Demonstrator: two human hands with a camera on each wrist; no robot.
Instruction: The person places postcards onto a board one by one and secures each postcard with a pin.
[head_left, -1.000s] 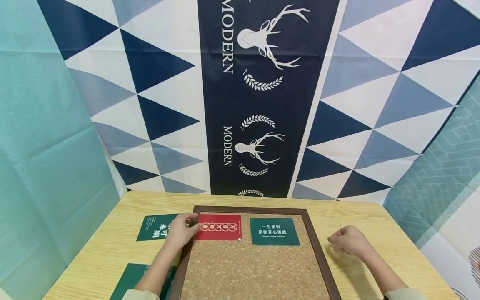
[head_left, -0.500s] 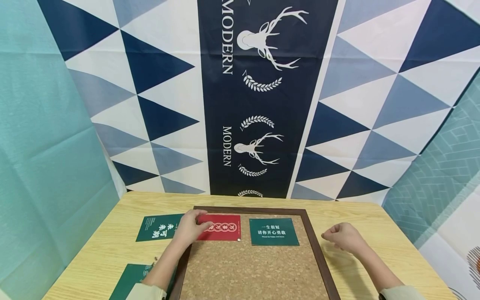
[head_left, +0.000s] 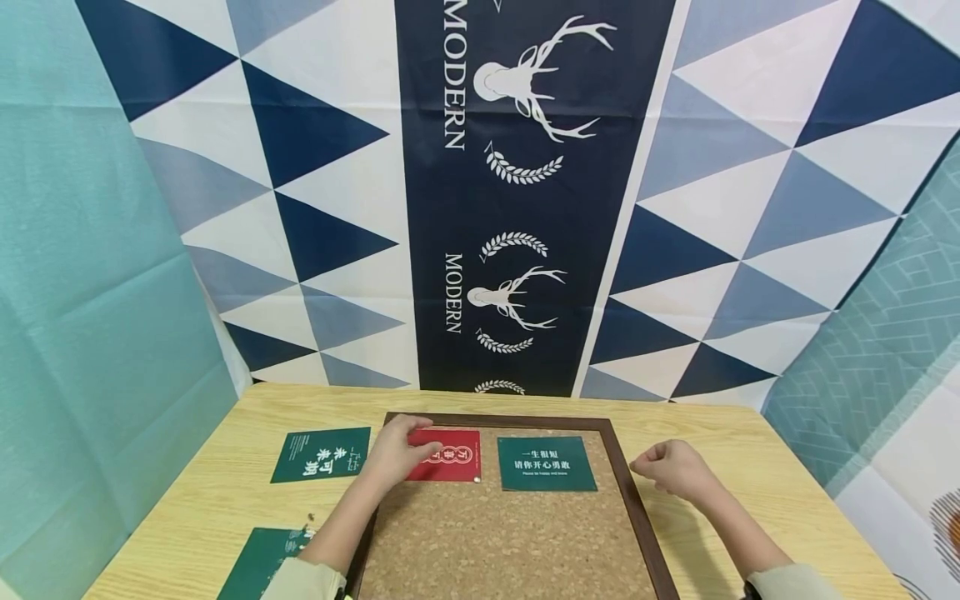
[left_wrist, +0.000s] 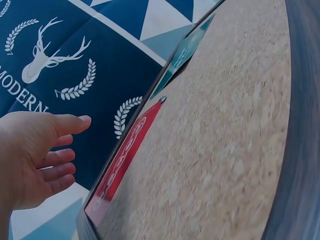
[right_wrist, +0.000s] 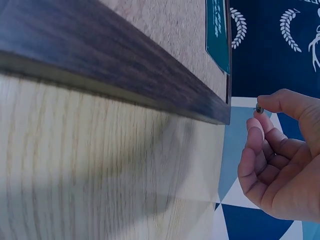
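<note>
My left hand point(head_left: 397, 457) hovers over the left end of a red card point(head_left: 457, 442) on the framed cork board point(head_left: 502, 542). Its fingers are loosely bent with nothing between them, and it hides part of the card. A pin sits at the red card's lower right corner. To the right of that card lies a green card point(head_left: 547, 464) with white writing; the left wrist view has one edge standing off the cork. Beside the board's right frame, my right hand point(head_left: 678, 471) pinches a small thumbtack point(right_wrist: 258, 108) between thumb and index finger.
Left of the board, a green card point(head_left: 318, 454) lies on the wooden table point(head_left: 187, 500). Another green card point(head_left: 258, 562) lies nearer, partly under the left forearm, with tiny objects near it. The board's dark wooden frame point(head_left: 637, 517) stands raised above the table. Patterned cloth hangs behind.
My left hand has moved right, from the board's left frame to over the red card. My right hand has shifted left, closer to the board's right frame. The cards stay in place.
</note>
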